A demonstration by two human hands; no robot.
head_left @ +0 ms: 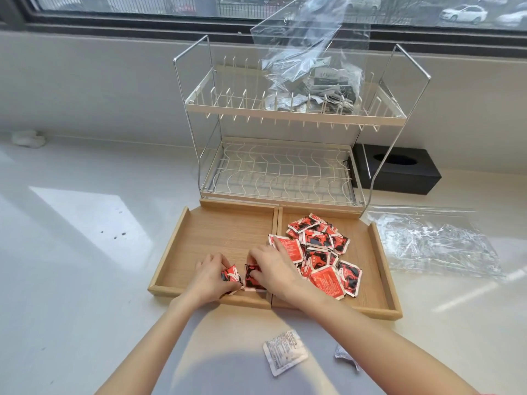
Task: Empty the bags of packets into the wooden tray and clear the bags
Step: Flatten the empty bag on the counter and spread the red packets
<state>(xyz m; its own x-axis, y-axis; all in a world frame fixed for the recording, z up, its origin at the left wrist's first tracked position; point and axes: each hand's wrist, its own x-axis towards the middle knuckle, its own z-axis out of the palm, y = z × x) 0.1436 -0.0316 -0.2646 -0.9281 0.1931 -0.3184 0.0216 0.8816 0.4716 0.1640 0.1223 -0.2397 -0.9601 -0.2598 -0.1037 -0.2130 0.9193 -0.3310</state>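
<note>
We see the tray (228, 235) on the bench (85, 223), split by a middle wall into a left and a right compartment. A heap of red packets (319, 255) lies in the right compartment, its left edge lapping over the divider.

Both hands work in the near part of the left compartment. Our left hand (209, 276) has its fingers (218, 262) curled round one red packet (231, 276), gripping it by its left side. Our right hand (273, 269) lies just beside it, fingers bent down on a second red packet (252, 276); the two packets touch or nearly touch, we cannot tell which. The right wrist crosses the divider at the tray's near edge.

Right of the tray, an empty bag (436, 243) lies flat and crumpled on the bench. Just behind the tray stands a two-tier wire rack (199, 101). Its lower tier holds nothing we can make out; on the right part of its upper tier sits a full bag (313, 75), clear, mouth up, loaded with grey and white packets. A black tissue box (399, 172) sits behind the rack's right leg.

Near us, in front of the tray, a white packet (285, 352) lies on the bench, and right of it a small crumpled silver scrap (346, 357), possibly another packet. A white lump (28, 138) rests far left by the wall, too blurred to name.
</note>
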